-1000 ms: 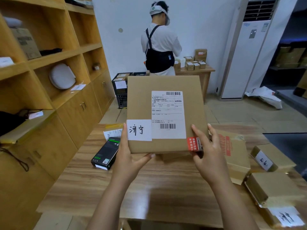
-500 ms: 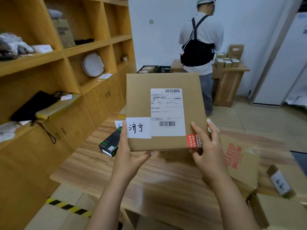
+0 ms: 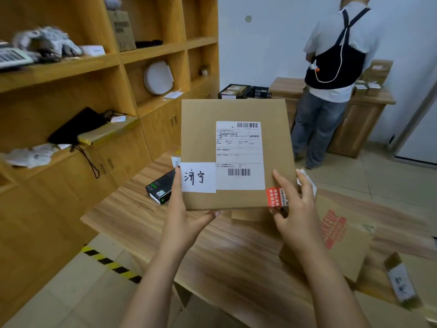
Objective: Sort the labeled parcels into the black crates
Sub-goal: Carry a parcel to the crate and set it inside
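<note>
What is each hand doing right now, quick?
Left hand: holding the labeled parcel at its lower left corner.
Right hand: holding the same parcel at its lower right corner.

**A labelled parcel held up over the table**

We hold a flat brown parcel (image 3: 201,133) upright before us. Our left hand (image 3: 182,221) grips its lower left corner beside a handwritten white tag (image 3: 198,177). Our right hand (image 3: 295,216) grips the lower right corner at a red sticker (image 3: 274,197). Below lies the wooden table (image 3: 146,223), bearing a small black box (image 3: 160,189). Black crates (image 3: 246,91) stand by the far wall, near a person (image 3: 335,67) facing away.
</note>
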A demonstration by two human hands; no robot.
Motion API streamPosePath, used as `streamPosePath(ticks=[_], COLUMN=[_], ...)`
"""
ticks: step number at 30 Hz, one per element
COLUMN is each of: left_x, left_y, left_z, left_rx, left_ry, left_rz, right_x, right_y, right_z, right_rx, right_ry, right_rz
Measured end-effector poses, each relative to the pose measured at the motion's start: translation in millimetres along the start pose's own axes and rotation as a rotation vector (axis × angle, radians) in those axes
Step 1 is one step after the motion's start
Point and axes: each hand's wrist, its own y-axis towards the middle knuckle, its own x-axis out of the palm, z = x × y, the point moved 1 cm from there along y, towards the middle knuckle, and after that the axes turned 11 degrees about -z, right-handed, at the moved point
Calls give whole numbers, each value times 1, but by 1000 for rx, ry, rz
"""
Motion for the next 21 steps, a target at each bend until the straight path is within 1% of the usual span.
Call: streamPosePath(ticks=[7, 13, 18, 21], left_x=[16, 11, -11, -37], left_y=[1, -3, -22, -41], left_z=[6, 0, -15, -28], left_rx=[-16, -29, -118, -193], left_ry=[8, 0, -15, -10], left_rz=[30, 70, 96, 113], right_x=[-9, -2, 24, 48], right_y=[6, 12, 16, 20], right_z=[13, 10, -1, -19], right_rx=[-17, -59, -101, -136], right_ry=[0, 13, 15, -36], right_rz=[5, -29, -117, -217])
